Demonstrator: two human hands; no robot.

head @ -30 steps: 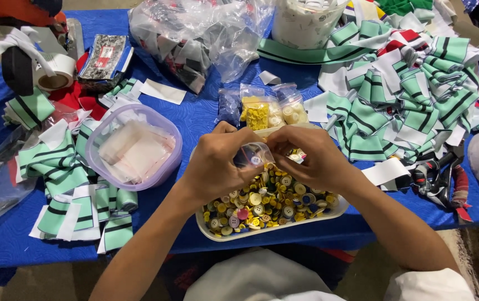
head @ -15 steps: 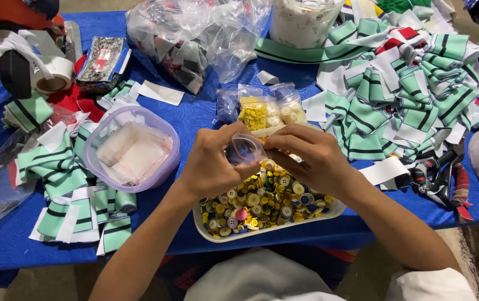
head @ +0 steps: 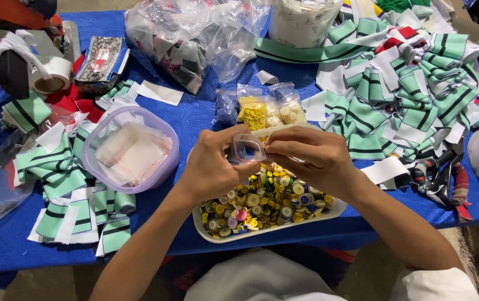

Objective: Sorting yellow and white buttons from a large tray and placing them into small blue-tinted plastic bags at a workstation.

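Note:
My left hand (head: 212, 165) and my right hand (head: 308, 156) meet above a white tray (head: 206, 227) heaped with buttons of many colours (head: 261, 203). Between the fingertips of both hands is a small clear plastic bag (head: 247, 149), held by its upper edge. What is inside the bag cannot be made out. Just beyond the hands lie small clear bags of yellow and white buttons (head: 261, 111) on the blue tablecloth (head: 195, 117).
A lilac bowl (head: 91, 167) with clear small bags stands left of the tray. Green-striped fabric pieces (head: 407, 83) pile up at the right and lie at the left (head: 66, 184). Tape rolls (head: 49, 75), a large clear bag (head: 195, 39) and a white tub (head: 301, 22) sit farther back.
Both hands have lifted the small clear bag slightly higher above the tray and hold it up between them; the fingers have shifted along its top edge.

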